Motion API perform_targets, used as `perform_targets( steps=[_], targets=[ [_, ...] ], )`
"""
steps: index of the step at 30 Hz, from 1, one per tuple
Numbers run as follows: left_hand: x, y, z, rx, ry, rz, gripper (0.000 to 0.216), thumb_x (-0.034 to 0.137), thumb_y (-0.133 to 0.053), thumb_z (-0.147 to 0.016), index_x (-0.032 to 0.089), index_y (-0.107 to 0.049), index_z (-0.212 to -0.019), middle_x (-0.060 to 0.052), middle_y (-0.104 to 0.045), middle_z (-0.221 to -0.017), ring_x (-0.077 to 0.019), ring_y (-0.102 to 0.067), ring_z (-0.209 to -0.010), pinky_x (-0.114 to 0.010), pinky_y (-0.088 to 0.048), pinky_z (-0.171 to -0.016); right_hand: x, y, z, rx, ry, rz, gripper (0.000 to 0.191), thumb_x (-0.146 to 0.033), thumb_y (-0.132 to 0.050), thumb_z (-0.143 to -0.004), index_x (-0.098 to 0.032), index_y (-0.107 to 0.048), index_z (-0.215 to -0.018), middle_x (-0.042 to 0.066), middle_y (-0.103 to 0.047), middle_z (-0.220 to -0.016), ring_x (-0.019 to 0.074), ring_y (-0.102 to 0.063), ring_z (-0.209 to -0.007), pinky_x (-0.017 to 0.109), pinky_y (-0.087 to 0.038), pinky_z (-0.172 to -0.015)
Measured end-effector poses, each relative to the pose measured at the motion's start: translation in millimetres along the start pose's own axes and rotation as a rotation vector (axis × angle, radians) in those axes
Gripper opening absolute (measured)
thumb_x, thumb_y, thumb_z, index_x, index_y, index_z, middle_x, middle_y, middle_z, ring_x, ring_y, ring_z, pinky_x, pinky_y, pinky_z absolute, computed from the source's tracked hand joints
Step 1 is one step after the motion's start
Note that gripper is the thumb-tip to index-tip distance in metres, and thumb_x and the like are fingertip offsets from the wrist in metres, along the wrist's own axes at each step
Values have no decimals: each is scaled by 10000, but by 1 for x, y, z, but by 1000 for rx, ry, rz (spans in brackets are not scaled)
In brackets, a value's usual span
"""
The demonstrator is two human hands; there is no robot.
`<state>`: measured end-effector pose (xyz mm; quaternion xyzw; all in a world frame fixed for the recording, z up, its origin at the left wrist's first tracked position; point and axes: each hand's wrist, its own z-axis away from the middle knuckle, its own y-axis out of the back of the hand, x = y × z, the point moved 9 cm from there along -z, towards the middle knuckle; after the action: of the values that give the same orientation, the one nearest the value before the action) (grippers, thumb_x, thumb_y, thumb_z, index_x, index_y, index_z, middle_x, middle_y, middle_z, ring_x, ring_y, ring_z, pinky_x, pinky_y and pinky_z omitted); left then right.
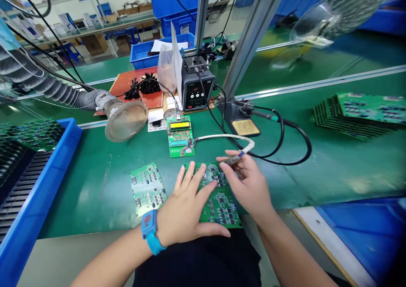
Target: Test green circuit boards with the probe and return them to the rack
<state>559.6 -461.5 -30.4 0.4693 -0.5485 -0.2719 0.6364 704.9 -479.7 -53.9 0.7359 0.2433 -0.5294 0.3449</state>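
Observation:
My left hand (187, 206) lies flat with fingers spread on a green circuit board (222, 206) at the near edge of the green mat, holding it down. My right hand (247, 181) is closed on a small connector plug (233, 159) at the end of a white cable (222, 137), with the plug touching the board's far edge. The cable runs back to a small green test board with a yellow display (180, 135). A second green circuit board (147, 187) lies just left of my left hand. A blue wristband (150, 232) is on my left wrist.
A blue bin of stacked boards (34, 168) stands at the left. A fume extraction hose with funnel (125, 118) lies behind it. A soldering station (198, 88), iron holder with sponge (244, 124) and black cables sit behind. More green boards are stacked (358, 113) at right.

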Motion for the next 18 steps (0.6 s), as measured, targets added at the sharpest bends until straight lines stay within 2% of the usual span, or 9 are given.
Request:
perform_targets(
  steps=[3,6,9,15,18],
  targets=[
    [-5,-11,-4,-9,26,9,896,710,-606,-764,132,-392,-1414,-202,-196,-1551,-415,-21,-1433,-675,-133,-1113,2,-2,-2,-4,2,19,256,-328,-590,-851,-221,-538,-1078,74,-703,-949,200,-675,-880,382,-545,-842],
    [-9,-10,-3,27,38,17,978,742,-617,-726,111,-359,-1428,-197,-209,-1550,-396,-44,-1441,-657,-118,-1129,5,-3,-2,24,-8,-6,235,-327,-600,-837,-219,-540,-1036,73,-707,-922,199,-683,-853,372,-555,-817],
    [-8,-10,-3,29,54,43,1027,772,-642,-669,91,-395,-1396,-205,-246,-1536,-399,-86,-1439,-647,-122,-1137,7,-3,-3,37,-11,-22,216,-331,-611,-827,-222,-542,-1001,71,-708,-911,196,-690,-835,356,-566,-793],
    [-8,-6,-3,100,66,75,1000,779,-659,-641,111,-434,-1351,-187,-276,-1530,-382,-104,-1442,-616,-106,-1158,10,-4,-5,-36,-29,-84,253,-386,-623,-834,-229,-530,-1009,71,-709,-920,199,-693,-880,343,-569,-806],
    [-8,-7,-3,89,60,76,1001,772,-668,-639,94,-438,-1338,-204,-283,-1522,-395,-113,-1437,-625,-107,-1154,10,-4,-5,-58,-29,-99,265,-404,-617,-845,-231,-529,-1025,71,-707,-934,194,-689,-885,336,-567,-800]
  ],
)
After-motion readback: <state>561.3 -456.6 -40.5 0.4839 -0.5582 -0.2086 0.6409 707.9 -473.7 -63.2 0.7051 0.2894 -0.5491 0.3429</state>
